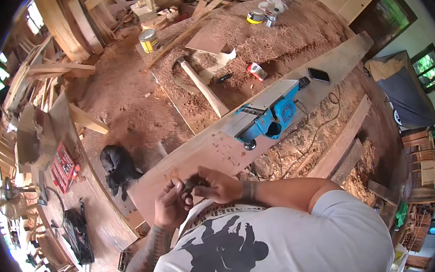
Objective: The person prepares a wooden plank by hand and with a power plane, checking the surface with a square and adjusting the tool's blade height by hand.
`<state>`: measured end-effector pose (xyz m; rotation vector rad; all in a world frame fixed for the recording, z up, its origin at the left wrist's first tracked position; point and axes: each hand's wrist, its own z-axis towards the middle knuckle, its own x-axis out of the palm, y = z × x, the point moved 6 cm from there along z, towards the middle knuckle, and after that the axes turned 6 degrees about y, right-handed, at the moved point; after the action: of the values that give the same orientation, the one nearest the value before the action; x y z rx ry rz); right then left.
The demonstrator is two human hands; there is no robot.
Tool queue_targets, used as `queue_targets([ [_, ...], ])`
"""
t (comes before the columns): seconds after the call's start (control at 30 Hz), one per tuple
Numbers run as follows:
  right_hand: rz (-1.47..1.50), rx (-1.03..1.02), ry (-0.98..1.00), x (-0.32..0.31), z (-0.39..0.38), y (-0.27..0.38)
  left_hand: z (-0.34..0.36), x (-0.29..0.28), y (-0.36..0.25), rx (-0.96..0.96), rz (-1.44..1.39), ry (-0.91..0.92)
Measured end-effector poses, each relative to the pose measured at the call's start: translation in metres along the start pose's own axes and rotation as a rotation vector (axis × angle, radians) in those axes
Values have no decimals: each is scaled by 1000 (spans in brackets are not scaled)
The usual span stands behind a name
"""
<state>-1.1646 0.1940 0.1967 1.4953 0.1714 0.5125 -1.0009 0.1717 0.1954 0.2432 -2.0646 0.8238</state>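
My left hand (173, 203) and my right hand (216, 186) meet close to my shirt front, fingers closed around a small dark object (190, 188) that I cannot make out. Just beyond them lies a long wooden board (159, 174). On it rests a blue electric planer (270, 121) with its flat base up and a dark knob at its near end. A black phone (318, 75) lies farther along the board. Behind the board, a long-handled adze (203, 88) lies among shavings, near a small red-and-white packet (257, 71).
Cans (148, 40) and jars (271, 15) stand on the shaving-covered surface. A black dog (118, 169) is on the floor at left, beside a bench (104, 226) with a red tool set (64, 167) and black bag (77, 234). Timber (60, 23) is stacked behind. A cord (323, 120) trails at right.
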Motion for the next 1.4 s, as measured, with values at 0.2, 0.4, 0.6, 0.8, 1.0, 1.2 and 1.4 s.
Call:
queue_targets([
  [0.2,-451,-6,-128,-67,1,90,75,47,-24,132,436,324],
  [0.4,-655,-104,-84,-137,1,158,110,131,-35,537,1239,350],
  [0.6,-665,-369,264,-220,13,166,163,166,6,181,604,430],
  [0.8,-840,120,305,-288,37,144,237,155,15,323,1376,-66],
  [1.0,-1000,166,683,-325,45,94,238,169,46,191,2038,-23],
  [1.2,-893,31,827,-328,44,73,256,159,44,-71,1698,211],
  [1.4,-743,92,930,-329,52,73,265,135,52,-187,1403,283],
])
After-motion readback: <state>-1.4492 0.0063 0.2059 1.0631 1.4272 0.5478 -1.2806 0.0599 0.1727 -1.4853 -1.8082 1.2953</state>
